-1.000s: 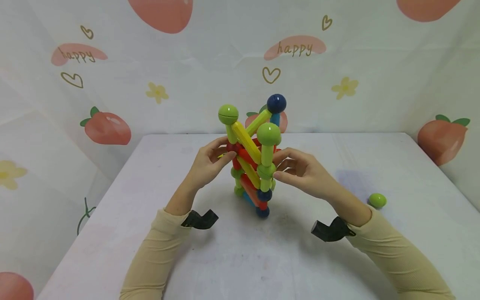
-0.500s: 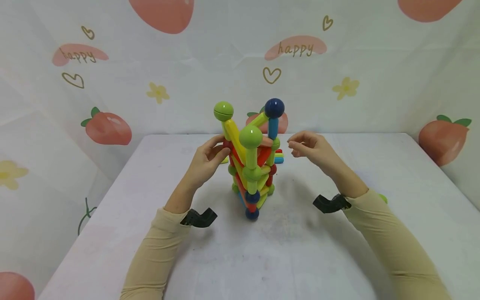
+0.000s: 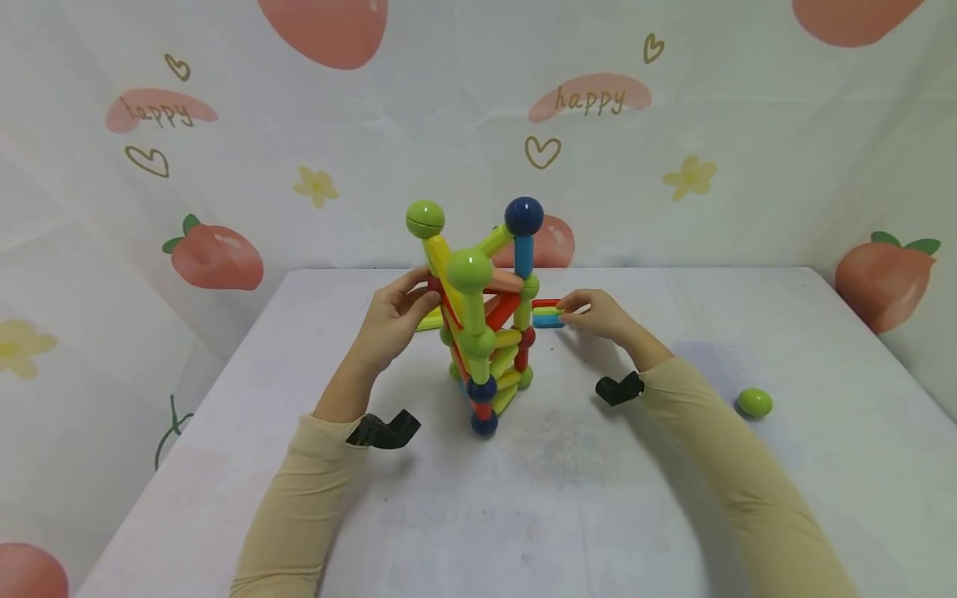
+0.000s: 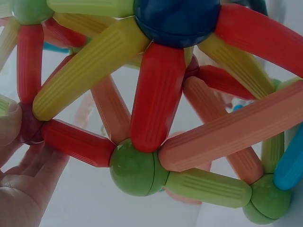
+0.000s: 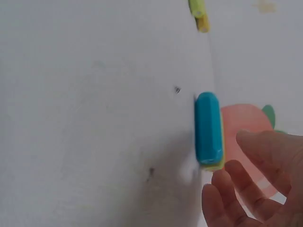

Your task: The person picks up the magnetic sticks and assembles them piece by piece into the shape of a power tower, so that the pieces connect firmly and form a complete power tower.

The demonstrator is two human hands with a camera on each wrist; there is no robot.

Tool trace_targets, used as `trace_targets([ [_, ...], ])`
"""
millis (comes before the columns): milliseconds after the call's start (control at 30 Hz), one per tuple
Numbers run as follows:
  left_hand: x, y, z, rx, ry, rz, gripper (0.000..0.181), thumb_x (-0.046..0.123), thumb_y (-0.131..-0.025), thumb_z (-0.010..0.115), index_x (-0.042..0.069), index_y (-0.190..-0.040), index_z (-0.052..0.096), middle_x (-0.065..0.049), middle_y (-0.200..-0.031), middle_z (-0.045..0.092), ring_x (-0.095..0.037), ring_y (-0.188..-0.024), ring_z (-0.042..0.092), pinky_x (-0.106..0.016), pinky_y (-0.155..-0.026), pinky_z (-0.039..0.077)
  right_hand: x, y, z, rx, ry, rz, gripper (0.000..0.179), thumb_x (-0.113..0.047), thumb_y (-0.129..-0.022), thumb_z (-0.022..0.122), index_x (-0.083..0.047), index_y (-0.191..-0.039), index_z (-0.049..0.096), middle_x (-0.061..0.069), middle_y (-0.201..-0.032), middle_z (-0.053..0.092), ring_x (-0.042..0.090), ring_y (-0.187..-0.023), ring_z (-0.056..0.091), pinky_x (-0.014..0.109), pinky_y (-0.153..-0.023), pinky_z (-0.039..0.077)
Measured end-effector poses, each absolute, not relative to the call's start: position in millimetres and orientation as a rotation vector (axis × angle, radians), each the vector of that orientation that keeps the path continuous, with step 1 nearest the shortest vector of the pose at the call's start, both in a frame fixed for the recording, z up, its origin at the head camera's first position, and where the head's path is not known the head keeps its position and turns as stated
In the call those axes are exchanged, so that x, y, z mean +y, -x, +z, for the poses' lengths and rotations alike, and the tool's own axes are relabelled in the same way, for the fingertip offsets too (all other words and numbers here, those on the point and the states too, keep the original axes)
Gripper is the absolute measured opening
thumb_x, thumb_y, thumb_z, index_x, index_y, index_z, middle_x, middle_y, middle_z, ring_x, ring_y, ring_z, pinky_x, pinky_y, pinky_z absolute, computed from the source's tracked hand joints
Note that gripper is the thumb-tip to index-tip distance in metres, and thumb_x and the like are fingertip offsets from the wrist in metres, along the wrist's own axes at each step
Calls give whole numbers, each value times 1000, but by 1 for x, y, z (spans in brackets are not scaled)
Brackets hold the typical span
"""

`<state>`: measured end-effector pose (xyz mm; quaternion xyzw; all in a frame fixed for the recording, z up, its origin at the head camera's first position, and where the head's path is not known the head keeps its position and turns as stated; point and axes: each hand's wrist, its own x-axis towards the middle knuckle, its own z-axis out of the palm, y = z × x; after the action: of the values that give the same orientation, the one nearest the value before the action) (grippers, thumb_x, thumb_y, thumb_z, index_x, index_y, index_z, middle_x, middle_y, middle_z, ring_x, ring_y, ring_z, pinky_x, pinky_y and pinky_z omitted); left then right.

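Observation:
A tower of magnetic rods and balls [image 3: 474, 314] stands on the table, with green and navy balls at its top. My left hand [image 3: 385, 322] pinches a dark red ball [image 4: 31, 126] on the tower's left side between thumb and fingers. Behind the tower to the right lies a small group of red, green and blue rods [image 3: 548, 321]. My right hand [image 3: 601, 317] is at the right end of that group. In the right wrist view its thumb and fingers are spread apart beside the blue rod [image 5: 208, 128], with nothing between them.
A loose green ball [image 3: 754, 404] lies on the right of the white table [image 3: 568, 515]. Yellow and green rods [image 3: 429, 322] lie behind the left hand. A printed cloth [image 3: 463, 108] hangs along the table's back edge.
My right hand has left the tower and moved back to the loose rods. The tower has turned and shifted left, with my left hand still holding the dark red ball.

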<state>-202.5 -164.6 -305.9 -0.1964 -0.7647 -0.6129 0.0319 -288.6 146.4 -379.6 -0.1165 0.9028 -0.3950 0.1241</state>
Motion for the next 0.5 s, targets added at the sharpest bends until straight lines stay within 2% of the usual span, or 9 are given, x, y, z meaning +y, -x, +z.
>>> trace_targets([
  [133,-177,204,-307,-2323,576,-1897,51,13,-94,52,-4,-140,36,-22,-135,45,7,-103,56,-10,-89,47,148,291,-384,2607,263,-1135,31,-20,-91,58,-4,-118,58,19,-122,54,30,-103,50,24,-76,43],
  [367,-194,208,-309,-2242,554,-1921,54,16,-93,54,-5,-139,37,7,-120,50,6,-107,55,-12,-92,46,145,293,-389,2653,291,-1084,31,-21,-89,62,-3,-114,59,20,-115,56,29,-98,49,21,-71,42],
  [500,-198,211,-310,-2197,564,-1952,52,14,-93,53,-5,-139,36,11,-116,51,4,-111,55,-13,-94,46,142,292,-390,2713,319,-1023,30,-20,-86,66,-2,-110,59,19,-108,59,26,-93,50,22,-69,40],
])
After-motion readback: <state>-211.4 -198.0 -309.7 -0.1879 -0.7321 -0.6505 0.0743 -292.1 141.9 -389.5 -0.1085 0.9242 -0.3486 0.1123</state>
